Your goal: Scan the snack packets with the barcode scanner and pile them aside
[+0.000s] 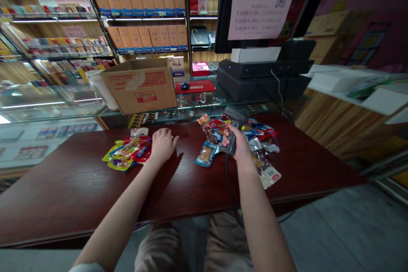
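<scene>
My right hand is closed around the grip of a dark barcode scanner, its head raised above a heap of snack packets. A cable hangs from the scanner's handle. One blue snack packet lies just left of it, and a clear packet with a white label is at the heap's near right side. My left hand rests beside a smaller pile of yellow and red packets, thumb apart from the fingers. Its fingers touch or nearly touch the pile's right edge; I see nothing held.
The packets lie on a dark brown wooden table. Behind it stand a glass counter, an open cardboard box, a mouse on a red mat, and a black cash register below a monitor with a paper notice. Stocked shelves line the back.
</scene>
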`<control>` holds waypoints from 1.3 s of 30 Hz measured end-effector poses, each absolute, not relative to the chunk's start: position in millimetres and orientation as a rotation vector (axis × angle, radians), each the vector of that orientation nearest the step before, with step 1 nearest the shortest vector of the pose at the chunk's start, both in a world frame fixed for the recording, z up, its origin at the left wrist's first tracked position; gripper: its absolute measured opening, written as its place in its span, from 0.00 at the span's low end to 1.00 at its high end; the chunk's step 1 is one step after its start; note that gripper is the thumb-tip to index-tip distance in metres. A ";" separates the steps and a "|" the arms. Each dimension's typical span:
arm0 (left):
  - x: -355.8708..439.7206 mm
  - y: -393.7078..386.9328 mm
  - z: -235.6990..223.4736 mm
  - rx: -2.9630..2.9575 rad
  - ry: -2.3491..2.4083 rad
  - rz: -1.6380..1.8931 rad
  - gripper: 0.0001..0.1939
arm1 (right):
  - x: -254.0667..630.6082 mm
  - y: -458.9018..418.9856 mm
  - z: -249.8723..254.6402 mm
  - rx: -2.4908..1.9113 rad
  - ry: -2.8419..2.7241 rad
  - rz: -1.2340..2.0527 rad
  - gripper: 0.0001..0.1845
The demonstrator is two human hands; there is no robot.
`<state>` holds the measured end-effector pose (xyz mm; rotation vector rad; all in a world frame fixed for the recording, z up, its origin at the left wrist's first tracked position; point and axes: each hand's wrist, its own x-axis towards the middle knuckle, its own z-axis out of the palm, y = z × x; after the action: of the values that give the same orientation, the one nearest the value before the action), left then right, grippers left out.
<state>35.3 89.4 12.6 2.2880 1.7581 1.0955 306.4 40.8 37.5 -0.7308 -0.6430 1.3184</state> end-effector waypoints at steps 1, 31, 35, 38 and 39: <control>48.3 91.4 12.9 2.243 1.603 1.077 0.14 | 306.0 40.8 37.7 -0.730 -0.642 1.320 0.22; 25.4 117.5 7.6 1.126 0.997 1.510 0.27 | 255.3 33.9 23.7 -0.932 -1.028 1.740 0.24; 26.9 119.0 1.1 1.138 0.986 1.496 0.28 | 254.2 35.2 20.1 -0.942 -1.022 1.753 0.23; 28.9 119.6 0.0 1.131 0.995 1.494 0.28 | 255.0 36.1 17.4 -0.956 -1.030 1.748 0.22; 29.2 119.8 -0.3 1.128 0.990 1.496 0.28 | 255.2 36.4 16.5 -0.957 -1.033 1.749 0.22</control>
<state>29.2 119.8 -0.3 1.1276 0.9895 1.4963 255.2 36.4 16.5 -0.9575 -1.0331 1.7495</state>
